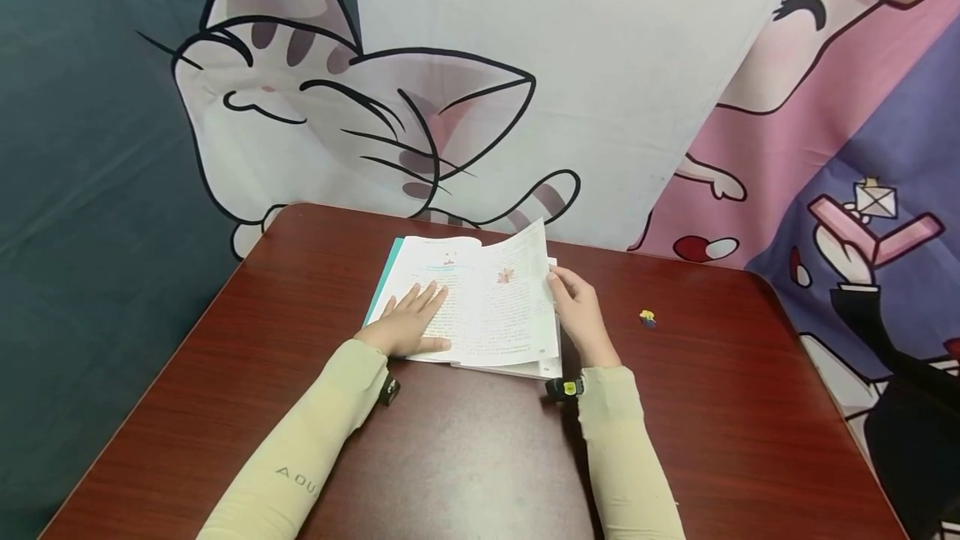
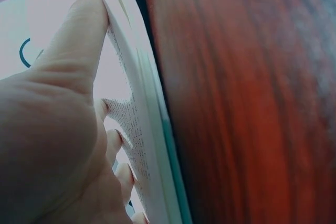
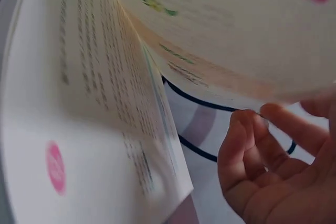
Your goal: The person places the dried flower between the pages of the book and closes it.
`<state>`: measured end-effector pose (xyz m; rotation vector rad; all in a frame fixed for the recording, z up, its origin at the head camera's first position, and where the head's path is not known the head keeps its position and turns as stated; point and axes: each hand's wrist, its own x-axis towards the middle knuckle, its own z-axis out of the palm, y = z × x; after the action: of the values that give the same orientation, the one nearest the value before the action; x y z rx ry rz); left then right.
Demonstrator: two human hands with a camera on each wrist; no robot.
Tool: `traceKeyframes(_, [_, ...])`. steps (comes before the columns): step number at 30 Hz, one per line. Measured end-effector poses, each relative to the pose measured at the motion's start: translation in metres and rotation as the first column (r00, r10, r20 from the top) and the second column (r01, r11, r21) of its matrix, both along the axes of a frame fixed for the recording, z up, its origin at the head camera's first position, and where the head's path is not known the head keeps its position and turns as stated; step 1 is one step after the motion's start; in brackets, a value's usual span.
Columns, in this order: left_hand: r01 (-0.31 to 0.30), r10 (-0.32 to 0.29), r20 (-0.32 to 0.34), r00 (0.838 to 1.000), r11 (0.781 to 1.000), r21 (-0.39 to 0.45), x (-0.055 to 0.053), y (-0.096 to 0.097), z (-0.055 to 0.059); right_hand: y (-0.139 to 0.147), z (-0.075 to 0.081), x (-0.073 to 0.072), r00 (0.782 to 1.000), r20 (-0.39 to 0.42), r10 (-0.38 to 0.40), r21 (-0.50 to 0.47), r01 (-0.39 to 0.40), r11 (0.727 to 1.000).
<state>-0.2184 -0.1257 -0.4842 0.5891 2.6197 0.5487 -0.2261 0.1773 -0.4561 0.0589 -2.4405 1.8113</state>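
Note:
An open book (image 1: pixel 459 261) with printed text and a teal cover edge lies on the table. My left hand (image 1: pixel 408 325) rests on its left page, fingers spread and palm down. In the left wrist view, the thumb of this left hand (image 2: pixel 68 77) stretches along the page near the book's lower edge. At the right side, my right hand (image 1: pixel 579 315) holds the outer edge of a page (image 1: pixel 513 311) raised off those below. Close up in the right wrist view, the right hand (image 3: pixel 278 166) pinches that lifted page (image 3: pixel 226 45) by its edge, above another printed page (image 3: pixel 79 103).
The dark red wooden table (image 1: pixel 720 407) has rounded far corners. A small yellow and dark object (image 1: pixel 647 317) lies right of the right hand. Behind the far edge hangs a cloth (image 1: pixel 600 40) with a cartoon cat. Dark wristbands circle both wrists.

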Motion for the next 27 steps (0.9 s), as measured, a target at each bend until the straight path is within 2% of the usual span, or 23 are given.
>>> traceKeyframes(4, [0.001,-0.001,-0.003,1.000,1.000,-0.004,-0.001,0.000,-0.003,-0.008,-0.001,0.001,0.998,-0.010,0.060,-0.062,-0.060,0.996])
traceKeyframes(9, [0.004,-0.004,-0.005,1.000,1.000,-0.006,-0.003,0.000,-0.004,-0.021,-0.001,0.000,0.995,-0.012,0.102,-0.078,-0.103,0.992])
traceKeyframes(18, [0.002,-0.002,-0.009,1.000,1.000,0.009,-0.001,-0.002,-0.003,-0.043,-0.003,-0.009,0.978,-0.017,0.208,0.001,-0.208,0.978])
traceKeyframes(22, [0.007,-0.007,-0.007,1.000,1.000,-0.002,0.000,-0.001,0.000,-0.053,-0.006,-0.012,0.975,0.029,0.219,0.041,-0.220,0.975])
traceKeyframes(27, [0.010,-0.010,-0.004,1.000,0.999,-0.032,0.003,0.002,0.009,-0.065,-0.012,-0.014,0.963,0.107,0.247,0.103,-0.257,0.961])
